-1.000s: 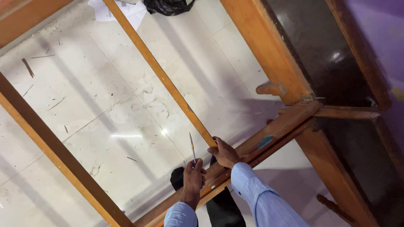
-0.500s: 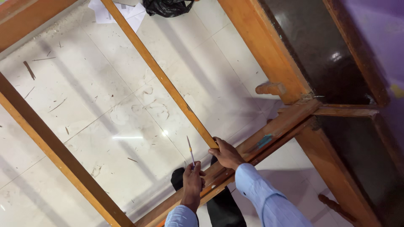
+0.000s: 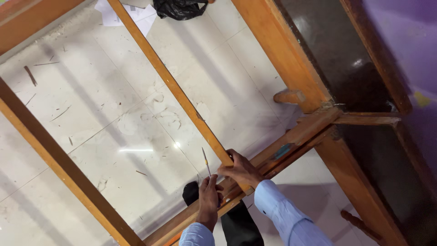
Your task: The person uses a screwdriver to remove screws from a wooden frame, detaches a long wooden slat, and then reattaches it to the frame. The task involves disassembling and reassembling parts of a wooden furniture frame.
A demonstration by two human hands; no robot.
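Observation:
A large wooden frame lies over a pale tiled floor. My right hand (image 3: 241, 169) grips the lower end of its thin middle slat (image 3: 173, 86), right where the slat meets the frame's bottom rail (image 3: 291, 136). Just left of it, my left hand (image 3: 209, 196) holds a thin pencil-like stick (image 3: 205, 160) upright, its tip pointing up beside the slat. Both sleeves are light blue. A small blue mark (image 3: 283, 151) sits on the bottom rail to the right of my hands.
A thick wooden side rail (image 3: 59, 164) runs diagonally at left, another (image 3: 282, 50) at upper right. A black bag (image 3: 180, 8) and white papers (image 3: 136, 13) lie on the floor at top. A short wooden peg (image 3: 289, 96) sticks out near the corner joint. Dark floor lies at right.
My hands have stayed at the joint; the right hand has settled more firmly over the slat's end. The view has shifted slightly.

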